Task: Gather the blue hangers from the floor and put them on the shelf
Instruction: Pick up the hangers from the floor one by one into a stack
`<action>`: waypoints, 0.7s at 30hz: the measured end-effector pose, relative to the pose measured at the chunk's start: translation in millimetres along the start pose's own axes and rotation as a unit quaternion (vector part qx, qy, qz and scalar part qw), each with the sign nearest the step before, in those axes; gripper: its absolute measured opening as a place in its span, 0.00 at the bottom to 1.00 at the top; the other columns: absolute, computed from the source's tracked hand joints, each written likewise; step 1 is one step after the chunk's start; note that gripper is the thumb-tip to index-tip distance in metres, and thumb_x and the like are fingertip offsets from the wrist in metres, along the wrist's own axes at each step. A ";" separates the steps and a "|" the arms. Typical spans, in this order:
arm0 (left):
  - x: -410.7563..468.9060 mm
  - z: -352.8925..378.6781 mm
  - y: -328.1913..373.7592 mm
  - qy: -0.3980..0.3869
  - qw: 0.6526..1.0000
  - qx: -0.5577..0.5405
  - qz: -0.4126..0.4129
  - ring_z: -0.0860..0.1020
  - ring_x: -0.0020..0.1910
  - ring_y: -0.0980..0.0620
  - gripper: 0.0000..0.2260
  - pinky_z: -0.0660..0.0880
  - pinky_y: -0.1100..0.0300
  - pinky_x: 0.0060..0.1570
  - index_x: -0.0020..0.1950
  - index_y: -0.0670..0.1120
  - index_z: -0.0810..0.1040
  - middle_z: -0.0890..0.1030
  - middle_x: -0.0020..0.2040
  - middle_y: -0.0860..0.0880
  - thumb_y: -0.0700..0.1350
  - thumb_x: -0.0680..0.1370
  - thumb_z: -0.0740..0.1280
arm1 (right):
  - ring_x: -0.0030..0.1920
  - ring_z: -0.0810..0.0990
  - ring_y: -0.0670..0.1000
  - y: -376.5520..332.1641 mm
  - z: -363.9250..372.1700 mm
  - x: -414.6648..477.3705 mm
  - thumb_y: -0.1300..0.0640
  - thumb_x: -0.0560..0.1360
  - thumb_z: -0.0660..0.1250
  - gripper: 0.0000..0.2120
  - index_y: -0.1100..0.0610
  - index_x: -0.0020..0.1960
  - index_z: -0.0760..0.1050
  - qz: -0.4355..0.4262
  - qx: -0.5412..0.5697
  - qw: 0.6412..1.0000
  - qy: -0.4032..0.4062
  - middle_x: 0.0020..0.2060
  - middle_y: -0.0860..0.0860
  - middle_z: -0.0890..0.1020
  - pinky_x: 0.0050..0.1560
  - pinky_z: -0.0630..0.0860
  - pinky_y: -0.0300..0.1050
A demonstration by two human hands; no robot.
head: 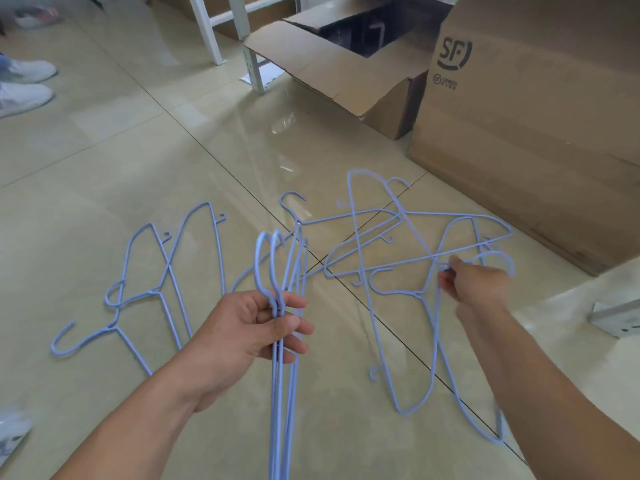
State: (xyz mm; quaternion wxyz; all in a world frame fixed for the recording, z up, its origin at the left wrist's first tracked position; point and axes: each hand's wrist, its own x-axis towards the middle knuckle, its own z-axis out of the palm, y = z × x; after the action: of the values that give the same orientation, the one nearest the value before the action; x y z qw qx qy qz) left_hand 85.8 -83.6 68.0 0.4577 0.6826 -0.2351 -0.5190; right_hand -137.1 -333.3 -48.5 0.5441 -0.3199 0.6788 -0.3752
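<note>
Glossy beige tile floor (145,161) bears blue hangers (166,271), cardboard boxes (519,116).

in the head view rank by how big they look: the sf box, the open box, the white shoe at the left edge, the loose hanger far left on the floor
1. SF box, largest.
2. Open box.
3. Loose hanger, nearer the camera, so its rank is unsure.
4. White shoe, smallest, partly cut off by the frame.

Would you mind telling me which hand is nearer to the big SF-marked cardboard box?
Right. The right hand reaches into the hanger pile just in front of the SF box; the left hand holds a bundle of hangers farther to its left.
</note>
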 end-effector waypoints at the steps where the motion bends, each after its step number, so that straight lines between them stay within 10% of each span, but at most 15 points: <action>1: -2.7 -4.8 1.7 0.005 1.000 0.002 0.002 0.84 0.35 0.46 0.08 0.81 0.57 0.34 0.55 0.39 0.80 0.87 0.44 0.38 0.33 0.76 0.67 | 0.19 0.79 0.44 -9.8 -6.8 -7.4 0.63 0.76 0.70 0.13 0.62 0.33 0.74 -0.022 0.027 0.999 -0.028 0.27 0.57 0.79 0.25 0.80 0.39; 12: -22.5 -22.3 35.4 -0.034 0.999 -0.023 -0.008 0.85 0.44 0.44 0.12 0.81 0.57 0.39 0.59 0.40 0.79 0.86 0.49 0.40 0.34 0.76 0.67 | 0.29 0.82 0.48 -97.7 -28.7 -157.5 0.67 0.73 0.73 0.05 0.66 0.38 0.83 -0.329 -0.151 0.862 -0.356 0.31 0.60 0.84 0.35 0.81 0.37; 21: -49.5 27.3 36.1 -0.087 0.994 0.022 0.058 0.85 0.49 0.41 0.11 0.81 0.57 0.42 0.54 0.48 0.83 0.86 0.49 0.39 0.38 0.73 0.73 | 0.32 0.80 0.57 -50.3 2.9 -227.3 0.62 0.73 0.72 0.03 0.61 0.41 0.84 -0.454 -0.213 0.785 -0.365 0.30 0.57 0.83 0.34 0.78 0.52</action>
State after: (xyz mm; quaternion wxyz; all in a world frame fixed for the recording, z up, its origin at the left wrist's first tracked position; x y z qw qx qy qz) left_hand 48.8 -71.6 122.6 0.4501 0.6299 -0.3245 -0.5435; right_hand -86.8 -168.1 107.6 0.4361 -0.8118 0.2692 -0.2800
